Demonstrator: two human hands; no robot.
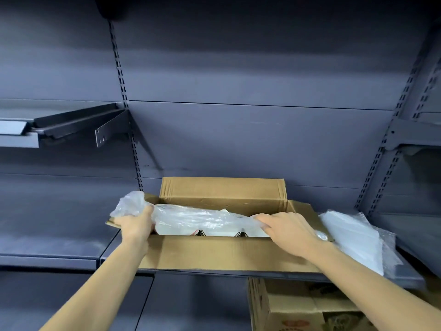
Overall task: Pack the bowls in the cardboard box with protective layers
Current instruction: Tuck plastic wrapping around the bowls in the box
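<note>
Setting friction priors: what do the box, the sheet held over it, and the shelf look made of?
The box: brown corrugated cardboard, matte, with creased flaps. The sheet: thin clear plastic film, glossy and crumpled; possibly bubble wrap. The shelf: probably painted metal, dark and matte, hung on slotted uprights.

Cannot count bowls (pixel 216 232): largely covered by plastic sheet (pixel 191 217) and near wall of cardboard box (pixel 214 254). Cannot see fingertips of left hand (pixel 137 226): buried in sheet. Cannot read print on lower box (pixel 293 304): blurred, cut off by bottom edge.
</note>
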